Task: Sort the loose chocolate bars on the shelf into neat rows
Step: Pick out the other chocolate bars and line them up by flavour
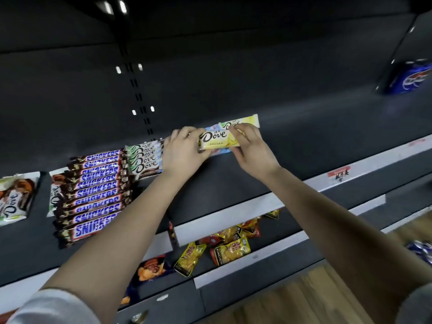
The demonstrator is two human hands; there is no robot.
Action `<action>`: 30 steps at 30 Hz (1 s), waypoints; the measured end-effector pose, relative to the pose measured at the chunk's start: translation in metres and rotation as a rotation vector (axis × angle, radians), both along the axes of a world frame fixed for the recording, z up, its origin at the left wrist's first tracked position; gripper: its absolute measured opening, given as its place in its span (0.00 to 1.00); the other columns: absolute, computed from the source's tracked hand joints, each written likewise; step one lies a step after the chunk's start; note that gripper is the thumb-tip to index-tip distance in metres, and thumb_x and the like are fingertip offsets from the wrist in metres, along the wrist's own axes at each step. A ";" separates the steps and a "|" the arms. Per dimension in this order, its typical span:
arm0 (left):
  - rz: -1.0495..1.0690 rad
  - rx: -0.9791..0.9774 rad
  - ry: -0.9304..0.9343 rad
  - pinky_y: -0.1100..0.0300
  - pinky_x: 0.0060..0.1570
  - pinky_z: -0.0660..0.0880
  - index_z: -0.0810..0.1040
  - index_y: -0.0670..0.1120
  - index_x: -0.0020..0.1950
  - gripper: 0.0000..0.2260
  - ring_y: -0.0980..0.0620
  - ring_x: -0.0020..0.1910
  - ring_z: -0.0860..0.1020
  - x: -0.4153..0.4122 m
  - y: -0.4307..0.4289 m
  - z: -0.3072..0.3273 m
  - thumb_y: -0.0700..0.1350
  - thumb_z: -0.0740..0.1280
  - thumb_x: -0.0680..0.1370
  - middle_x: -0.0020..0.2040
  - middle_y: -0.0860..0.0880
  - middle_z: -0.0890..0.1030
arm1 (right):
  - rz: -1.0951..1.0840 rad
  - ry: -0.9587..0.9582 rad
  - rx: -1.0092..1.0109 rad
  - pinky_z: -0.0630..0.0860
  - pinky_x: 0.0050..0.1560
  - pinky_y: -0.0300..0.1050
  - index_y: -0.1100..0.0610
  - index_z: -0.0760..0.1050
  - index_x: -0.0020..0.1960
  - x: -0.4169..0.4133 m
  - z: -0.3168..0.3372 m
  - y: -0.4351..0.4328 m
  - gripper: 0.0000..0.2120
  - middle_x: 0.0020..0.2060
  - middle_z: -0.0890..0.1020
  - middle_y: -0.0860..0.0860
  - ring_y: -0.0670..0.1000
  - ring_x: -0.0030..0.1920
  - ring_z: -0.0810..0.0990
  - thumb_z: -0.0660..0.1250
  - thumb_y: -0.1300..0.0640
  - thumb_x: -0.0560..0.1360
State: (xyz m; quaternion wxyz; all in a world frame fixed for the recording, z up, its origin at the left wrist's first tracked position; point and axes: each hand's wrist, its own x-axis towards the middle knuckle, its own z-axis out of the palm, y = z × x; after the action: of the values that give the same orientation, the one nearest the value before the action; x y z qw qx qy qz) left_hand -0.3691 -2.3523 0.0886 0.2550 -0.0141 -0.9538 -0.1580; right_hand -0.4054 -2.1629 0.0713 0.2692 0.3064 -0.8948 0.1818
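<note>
Dove bar (216, 139) between both hands; Snickers row (93, 192) left.

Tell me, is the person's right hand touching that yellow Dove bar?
Touching. The head view shows the right hand with fingertips on the right end of the yellow Dove bar, while the left hand holds its other end.

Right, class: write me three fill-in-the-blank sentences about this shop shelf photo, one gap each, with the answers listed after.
1. Both hands, left hand and right hand, grip a pale yellow bar branded ____.
2. The row of brown-and-blue wrapped bars reads ____.
3. The small yellow foil snack packets lie on the shelf ____ the dark grey chocolate shelf.

Answers: Dove; Snickers; below
</note>
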 end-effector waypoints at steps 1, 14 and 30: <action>0.000 0.001 0.002 0.51 0.58 0.66 0.74 0.52 0.64 0.24 0.46 0.58 0.71 -0.004 0.008 -0.002 0.58 0.70 0.70 0.59 0.52 0.75 | 0.004 -0.007 -0.008 0.70 0.63 0.50 0.65 0.68 0.67 -0.002 0.000 0.009 0.22 0.62 0.72 0.60 0.59 0.65 0.68 0.65 0.61 0.75; 0.052 -0.051 -0.086 0.52 0.62 0.60 0.73 0.53 0.65 0.25 0.47 0.64 0.67 -0.047 0.078 -0.027 0.60 0.68 0.70 0.62 0.52 0.73 | 0.038 -0.184 0.101 0.63 0.67 0.44 0.63 0.64 0.70 -0.052 -0.011 0.079 0.23 0.66 0.70 0.55 0.56 0.67 0.64 0.63 0.59 0.77; 0.214 -0.014 -0.123 0.42 0.71 0.47 0.68 0.51 0.69 0.24 0.40 0.70 0.59 -0.097 0.093 -0.058 0.53 0.65 0.74 0.72 0.46 0.65 | -0.003 -0.355 0.039 0.69 0.61 0.44 0.59 0.68 0.68 -0.124 -0.026 0.072 0.21 0.62 0.71 0.54 0.55 0.61 0.67 0.65 0.64 0.75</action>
State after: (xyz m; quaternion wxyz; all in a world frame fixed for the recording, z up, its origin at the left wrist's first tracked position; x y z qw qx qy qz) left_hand -0.4662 -2.2591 0.0307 0.2113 0.0959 -0.9648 -0.1239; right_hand -0.5293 -2.0911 0.0456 0.1014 0.2734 -0.9320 0.2153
